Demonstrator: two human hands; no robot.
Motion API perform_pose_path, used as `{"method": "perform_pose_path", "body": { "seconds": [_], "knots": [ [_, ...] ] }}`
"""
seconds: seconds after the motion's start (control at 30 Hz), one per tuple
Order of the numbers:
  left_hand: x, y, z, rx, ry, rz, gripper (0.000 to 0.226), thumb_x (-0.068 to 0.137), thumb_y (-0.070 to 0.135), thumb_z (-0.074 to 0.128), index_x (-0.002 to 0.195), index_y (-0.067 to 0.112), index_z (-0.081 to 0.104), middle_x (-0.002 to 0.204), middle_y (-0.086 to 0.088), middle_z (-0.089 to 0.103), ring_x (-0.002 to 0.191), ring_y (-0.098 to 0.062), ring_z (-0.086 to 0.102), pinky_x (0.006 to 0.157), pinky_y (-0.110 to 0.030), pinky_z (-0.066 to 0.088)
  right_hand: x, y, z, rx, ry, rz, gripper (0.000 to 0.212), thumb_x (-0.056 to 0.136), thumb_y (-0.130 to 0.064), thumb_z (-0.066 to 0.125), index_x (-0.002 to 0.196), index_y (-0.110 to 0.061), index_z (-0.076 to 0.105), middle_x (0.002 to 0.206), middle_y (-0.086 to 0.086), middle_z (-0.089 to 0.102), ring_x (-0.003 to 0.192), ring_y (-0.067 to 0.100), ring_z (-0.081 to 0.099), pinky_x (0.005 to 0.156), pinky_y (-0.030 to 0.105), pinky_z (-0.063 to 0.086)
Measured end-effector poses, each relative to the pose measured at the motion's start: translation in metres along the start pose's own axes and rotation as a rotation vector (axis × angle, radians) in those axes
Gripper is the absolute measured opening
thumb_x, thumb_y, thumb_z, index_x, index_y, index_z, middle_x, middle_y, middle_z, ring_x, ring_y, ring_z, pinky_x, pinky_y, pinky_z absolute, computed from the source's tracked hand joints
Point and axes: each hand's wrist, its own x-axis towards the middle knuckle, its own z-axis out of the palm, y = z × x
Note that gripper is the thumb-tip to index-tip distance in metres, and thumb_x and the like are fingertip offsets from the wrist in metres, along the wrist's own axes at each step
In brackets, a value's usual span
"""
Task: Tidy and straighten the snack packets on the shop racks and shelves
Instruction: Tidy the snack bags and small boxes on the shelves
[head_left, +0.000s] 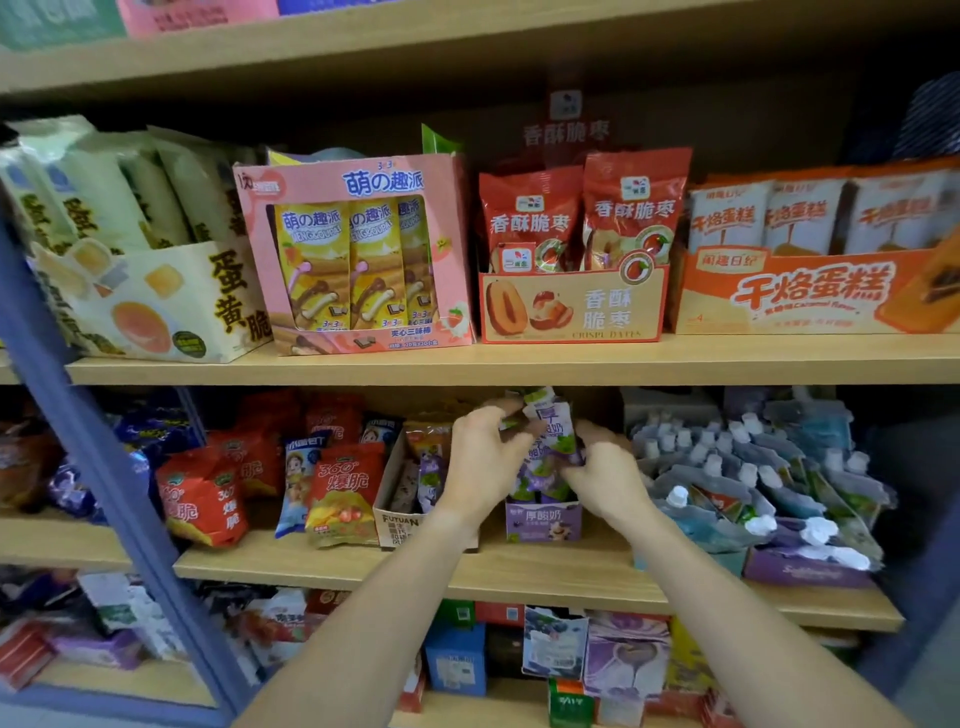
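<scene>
On the middle shelf stands a small purple display box (543, 522) of purple yoghurt packets (554, 427). My left hand (480, 462) reaches in from the left, its curled fingers pinching the top of the upright packets. On the other side my right hand (605, 475) grips the same bunch of packets low down, just above the box. The packets stand upright between both hands, one sticking up higher than the rest.
A brown carton (400, 525) of packets sits left of the purple box, then red snack bags (340, 493). Spouted blue pouches (753, 478) crowd the right. The shelf above (519, 361) holds several display boxes. A blue rack post (104, 467) stands on the left.
</scene>
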Motion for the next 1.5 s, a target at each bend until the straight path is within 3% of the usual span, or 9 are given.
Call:
{"method": "perform_pose_path", "body": {
  "seconds": [0.23,0.47,0.63,0.73,0.87,1.1,1.3,1.4,1.5],
  "knots": [
    [-0.008,-0.042,0.028,0.212,-0.179,-0.110,0.032,0.091,0.009,0.072,0.121,0.021,0.071,0.119,-0.001,0.072,0.109,-0.018,0.068,0.093,-0.030,0.056,0.007,0.015,0.023,0.008,-0.108,0.157,0.056,0.087,-0.027,0.077,0.136,-0.018,0.053,0.132,0.008,0.065,0.120,0.031,0.062,0.094,0.033,0.051],
    [-0.020,-0.073,0.052,0.386,-0.144,-0.199,0.036,0.086,0.005,0.069,0.118,0.018,0.060,0.099,-0.005,0.071,0.092,-0.028,0.071,0.080,-0.040,0.060,0.005,0.032,0.026,0.158,-0.081,0.259,0.044,0.085,-0.017,0.065,0.128,-0.019,0.053,0.112,0.006,0.068,0.105,0.031,0.065,0.087,0.037,0.055],
    [-0.022,-0.077,0.053,0.344,-0.087,-0.219,0.044,0.085,-0.001,0.067,0.123,0.016,0.053,0.093,-0.002,0.070,0.085,-0.027,0.072,0.073,-0.041,0.060,0.002,0.030,0.035,-0.162,-0.005,0.242,0.060,0.092,-0.017,0.066,0.139,-0.003,0.032,0.112,0.019,0.065,0.106,0.038,0.062,0.075,0.037,0.050],
    [-0.028,-0.070,0.051,0.488,-0.121,-0.176,0.032,0.085,-0.001,0.067,0.117,0.007,0.065,0.092,-0.011,0.073,0.092,-0.030,0.072,0.083,-0.040,0.060,0.004,0.024,0.036,-0.186,-0.044,0.221,0.047,0.088,-0.017,0.069,0.127,-0.005,0.045,0.120,0.018,0.065,0.110,0.037,0.063,0.083,0.039,0.054],
    [-0.036,-0.075,0.054,0.570,-0.073,-0.024,0.041,0.082,0.008,0.073,0.118,0.025,0.065,0.097,-0.006,0.075,0.107,-0.035,0.069,0.098,-0.045,0.055,-0.003,0.020,0.040,-0.220,0.039,0.163,0.046,0.093,-0.028,0.065,0.127,-0.005,0.043,0.115,0.018,0.064,0.106,0.037,0.063,0.080,0.042,0.057],
    [-0.035,-0.073,0.059,0.637,-0.144,-0.233,0.031,0.087,0.022,0.070,0.116,0.032,0.069,0.103,-0.005,0.078,0.127,-0.032,0.060,0.116,-0.050,0.030,-0.006,0.016,0.055,-0.404,0.005,0.204,0.050,0.094,-0.015,0.063,0.138,-0.002,0.042,0.120,0.018,0.064,0.112,0.034,0.061,0.085,0.038,0.054],
    [-0.038,-0.058,0.052,0.719,-0.285,-0.148,0.020,0.096,0.022,0.053,0.109,0.017,0.067,0.100,-0.009,0.075,0.106,-0.032,0.065,0.105,-0.044,0.042,-0.014,0.007,0.048,-0.265,0.060,0.235,0.039,0.094,-0.015,0.066,0.124,-0.003,0.046,0.105,0.014,0.067,0.098,0.033,0.069,0.074,0.035,0.054],
    [-0.054,-0.073,0.038,0.617,-0.153,-0.005,0.025,0.101,0.025,0.050,0.105,0.016,0.072,0.106,-0.004,0.069,0.094,-0.023,0.063,0.087,-0.039,0.052,-0.039,0.000,0.047,-0.199,0.159,0.166,0.024,0.093,-0.021,0.070,0.104,-0.007,0.053,0.095,0.008,0.063,0.090,0.025,0.069,0.064,0.024,0.044],
    [-0.063,-0.091,0.008,0.745,0.037,0.018,0.027,0.100,0.028,0.043,0.100,0.018,0.068,0.098,-0.005,0.063,0.094,-0.023,0.055,0.085,-0.041,0.050,-0.066,-0.022,0.058,-0.117,0.311,-0.051,0.039,0.087,-0.019,0.074,0.117,-0.014,0.049,0.110,0.001,0.055,0.084,0.010,0.060,0.063,0.016,0.043]
  ]
}}
